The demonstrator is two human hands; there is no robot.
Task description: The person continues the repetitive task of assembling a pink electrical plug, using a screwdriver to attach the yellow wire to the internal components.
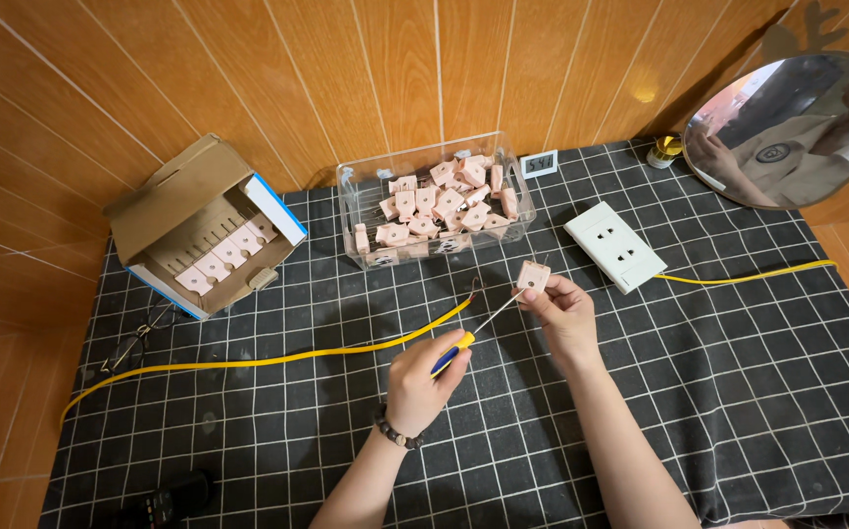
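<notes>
At far left we see a yellow cable [248, 360] running across the black checked cloth [738, 392] that covers the table, with a pair of small dark pliers [135, 345] lying just above it. Behind these stands an open cardboard box [165, 211], tilted on its side; in it we count a row of pale pink plugs [223, 257] slotted upright between card dividers. Near the bottom edge lies a dark handheld device [165, 504], too dim for us to identify.

At centre, a clear plastic tub [351, 211] holds a loose heap of the same pink plugs [439, 206], piled in no order. A small grey display [539, 164] stands just beside its right rear corner.

In front of the tub, our left hand [424, 382], a bead bracelet at the wrist, is clenched around the blue-and-yellow handle of a screwdriver [463, 343], whose thin shaft slants up to the right. Its tip meets a single pink plug [533, 275], pinched between the fingertips of our right hand [566, 318] and held above the cloth, just in front of the tub.

Further right, a white socket panel [615, 245] lies flat, joined to a second stretch of yellow cable. A small jar [664, 150] and a round mirror [787, 127] stand against the wooden wall [395, 69].
</notes>
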